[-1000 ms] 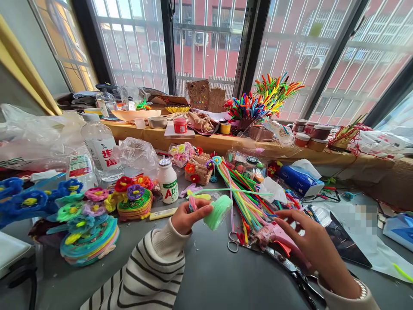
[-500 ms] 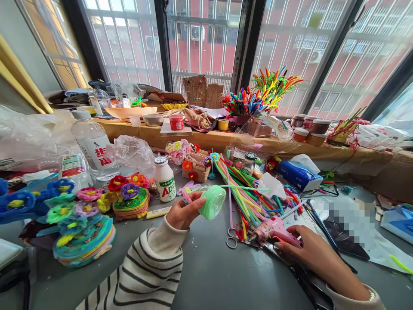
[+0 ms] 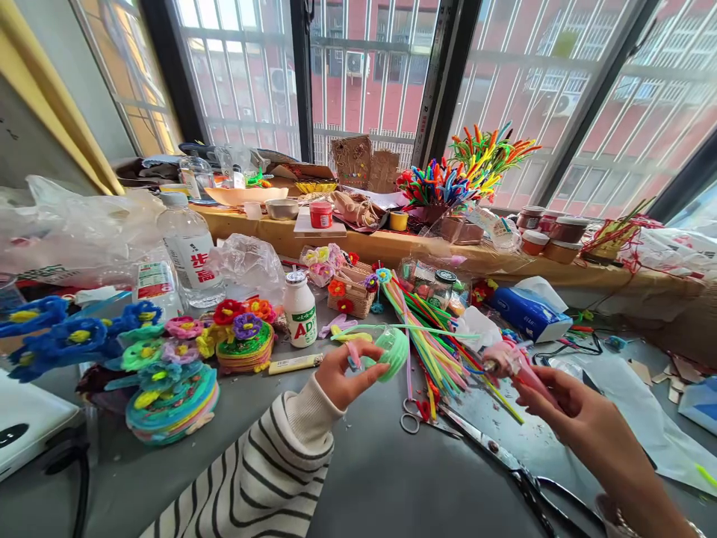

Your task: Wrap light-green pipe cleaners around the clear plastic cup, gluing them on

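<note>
My left hand [image 3: 346,375] pinches a mint-green coil of pipe cleaner [image 3: 397,353], wound round something clear, above the middle of the table. A pink hot glue gun [image 3: 523,368] is in my right hand [image 3: 579,407], its nozzle pointing left toward the coil with a gap between them. My fingers wrap its handle. Beneath it lie large black-handled scissors [image 3: 507,457], and small scissors [image 3: 411,420] rest to their left. Loose pipe cleaners [image 3: 429,344] in many colours spread behind the coil.
On the left stand round stacks with fuzzy flowers [image 3: 171,403], a white drink bottle [image 3: 300,310] and a clear water bottle [image 3: 193,254]. A glue stick [image 3: 294,364] lies near my left wrist. A blue tissue pack [image 3: 529,314] sits back right. Paint jars [image 3: 565,230] line the ledge.
My right hand has lifted the glue gun off the table, uncovering the large scissors. My left hand has turned the green coil slightly. The view has shifted a little.
</note>
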Motion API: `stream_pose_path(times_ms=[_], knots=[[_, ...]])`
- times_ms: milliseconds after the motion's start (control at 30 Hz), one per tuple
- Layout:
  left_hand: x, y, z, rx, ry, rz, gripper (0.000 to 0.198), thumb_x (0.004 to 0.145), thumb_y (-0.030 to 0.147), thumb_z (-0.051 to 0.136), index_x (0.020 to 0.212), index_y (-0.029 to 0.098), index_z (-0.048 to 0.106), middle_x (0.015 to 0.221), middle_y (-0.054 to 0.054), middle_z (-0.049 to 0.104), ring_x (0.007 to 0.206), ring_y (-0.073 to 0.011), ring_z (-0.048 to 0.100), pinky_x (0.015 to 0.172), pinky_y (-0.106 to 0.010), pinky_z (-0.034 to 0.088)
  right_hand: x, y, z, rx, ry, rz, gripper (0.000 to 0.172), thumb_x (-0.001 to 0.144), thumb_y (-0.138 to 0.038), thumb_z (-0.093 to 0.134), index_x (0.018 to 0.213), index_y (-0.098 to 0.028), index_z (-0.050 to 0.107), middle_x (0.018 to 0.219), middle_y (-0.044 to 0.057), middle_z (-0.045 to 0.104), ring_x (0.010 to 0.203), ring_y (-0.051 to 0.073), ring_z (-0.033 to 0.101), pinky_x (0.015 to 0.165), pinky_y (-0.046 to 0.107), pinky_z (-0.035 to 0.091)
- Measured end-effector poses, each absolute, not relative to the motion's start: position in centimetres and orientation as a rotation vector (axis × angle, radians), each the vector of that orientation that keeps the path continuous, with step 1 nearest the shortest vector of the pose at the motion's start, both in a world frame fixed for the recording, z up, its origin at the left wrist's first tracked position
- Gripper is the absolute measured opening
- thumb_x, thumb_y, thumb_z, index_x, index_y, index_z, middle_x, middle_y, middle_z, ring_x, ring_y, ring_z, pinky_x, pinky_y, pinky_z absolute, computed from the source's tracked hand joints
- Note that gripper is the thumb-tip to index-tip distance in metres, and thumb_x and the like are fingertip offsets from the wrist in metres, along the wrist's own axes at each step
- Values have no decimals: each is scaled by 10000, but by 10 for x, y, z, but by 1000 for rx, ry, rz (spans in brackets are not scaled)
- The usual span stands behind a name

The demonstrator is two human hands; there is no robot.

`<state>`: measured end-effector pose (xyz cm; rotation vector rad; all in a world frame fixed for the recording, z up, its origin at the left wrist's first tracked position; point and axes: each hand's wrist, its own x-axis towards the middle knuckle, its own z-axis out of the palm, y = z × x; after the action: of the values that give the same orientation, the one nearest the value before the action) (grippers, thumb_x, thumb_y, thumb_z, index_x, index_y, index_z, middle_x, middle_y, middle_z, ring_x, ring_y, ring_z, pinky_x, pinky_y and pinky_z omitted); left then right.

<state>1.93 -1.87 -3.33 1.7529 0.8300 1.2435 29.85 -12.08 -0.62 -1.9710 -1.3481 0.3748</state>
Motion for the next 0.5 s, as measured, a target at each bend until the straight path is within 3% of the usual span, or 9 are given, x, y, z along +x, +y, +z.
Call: stream_pose_path(times_ms=[133,367,500], knots=[[22,-20,-35,1947,733,1285,110,646,249,650,696,165,601,708,-55,648,713,-180,573,715,-343,435,274,-109,10,-1848,-1313,235,540,613,-579,519,912,-136,601,665,58,656,540,176,577,444,239,431],[25,-24,-33,2017,635,1293,131,654,226,650,656,173,530,620,-23,593,607,-140,540,608,-296,435,250,-106,-6,-1907,-1385,-88,556,645,-600,503,924,-125,587,678,54,634,512,153,541,485,253,436],[26,-27,-29,2013,580,1298,244,659,195,639,585,201,406,588,-2,572,569,-132,538,586,-297,443,252,-108,-20,-1851,-1425,-380,540,676,-564,503,939,-100,592,801,119,654,621,205,590,573,303,466]])
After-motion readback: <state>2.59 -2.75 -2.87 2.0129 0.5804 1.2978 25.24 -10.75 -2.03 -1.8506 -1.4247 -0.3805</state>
